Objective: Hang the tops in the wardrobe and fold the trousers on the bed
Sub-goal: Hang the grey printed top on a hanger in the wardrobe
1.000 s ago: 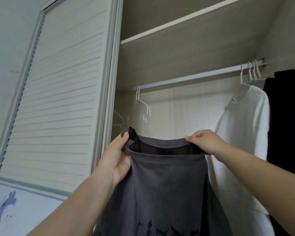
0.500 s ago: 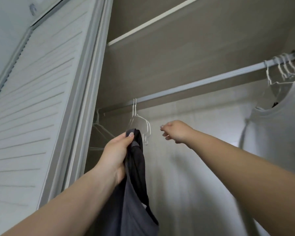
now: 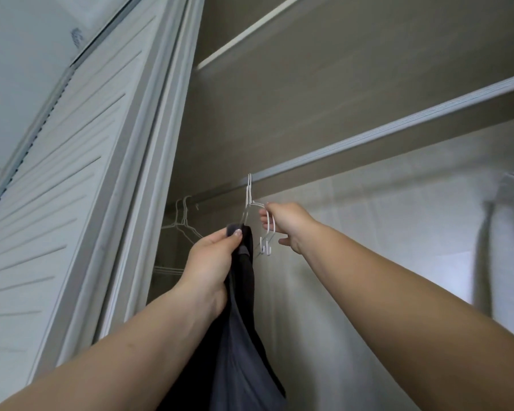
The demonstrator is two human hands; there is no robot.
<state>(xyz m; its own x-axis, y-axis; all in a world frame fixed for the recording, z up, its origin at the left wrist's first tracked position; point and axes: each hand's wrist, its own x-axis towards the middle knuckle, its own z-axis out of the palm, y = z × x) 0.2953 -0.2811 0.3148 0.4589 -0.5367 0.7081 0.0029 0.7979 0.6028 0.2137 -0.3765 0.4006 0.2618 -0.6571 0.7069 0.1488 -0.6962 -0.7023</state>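
Dark grey top (image 3: 244, 345) pinched by the left hand (image 3: 211, 262), white hanger (image 3: 264, 223) on the wardrobe rail (image 3: 398, 129) gripped by the right hand (image 3: 285, 223), hands close together.

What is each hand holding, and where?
Left hand pinches the dark grey top near its collar; right hand grips the white wire hanger by its shoulder.
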